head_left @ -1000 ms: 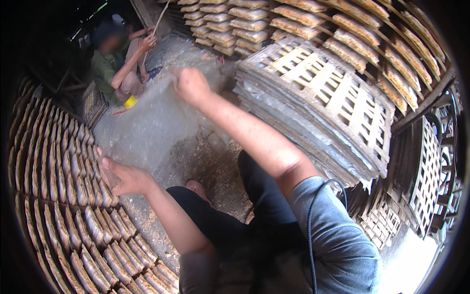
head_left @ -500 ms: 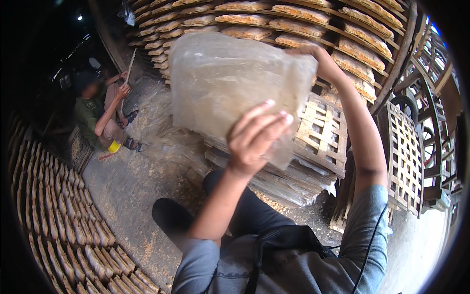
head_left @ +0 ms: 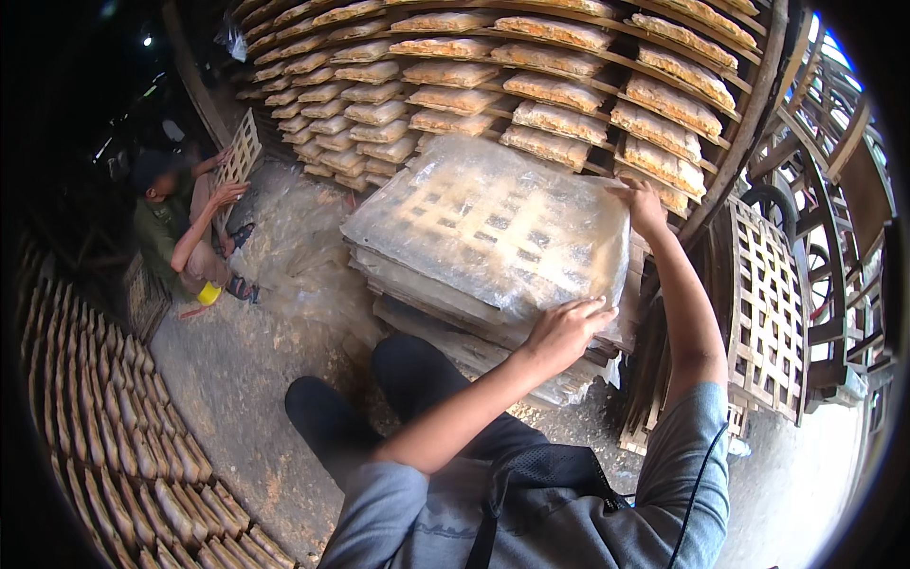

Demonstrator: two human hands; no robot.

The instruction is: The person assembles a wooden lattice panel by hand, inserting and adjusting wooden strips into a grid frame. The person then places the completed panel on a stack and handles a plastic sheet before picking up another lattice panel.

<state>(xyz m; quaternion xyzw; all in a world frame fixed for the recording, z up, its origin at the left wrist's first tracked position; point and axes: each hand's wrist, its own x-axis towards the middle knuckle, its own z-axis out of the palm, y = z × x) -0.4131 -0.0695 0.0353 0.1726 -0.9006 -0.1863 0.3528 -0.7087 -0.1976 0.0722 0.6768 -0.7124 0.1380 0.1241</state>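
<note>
A clear, dusty plastic sheet (head_left: 445,218) lies spread over a lattice tray of flat slats, whose grid shows through it. Under it stands a stack of trays (head_left: 417,286) with more plastic hanging from its sides. My left hand (head_left: 566,334) is closed at the sheet's near right corner, fingers on its edge. At the far right corner my right hand (head_left: 645,204) grips the sheet between thumb and fingers. The undersides of both grips are hidden.
Racks of orange-and-white slabs (head_left: 455,73) rise behind the stack. More slabs (head_left: 142,427) fill rows at the lower left. A person (head_left: 180,223) sits at the left holding a lattice tray (head_left: 240,152). Lattice trays (head_left: 768,313) lean upright at the right.
The plastic sheet has come down from the air and now lies flat on the stack. My left hand moved right to its near corner. The other person's tray has turned face-on.
</note>
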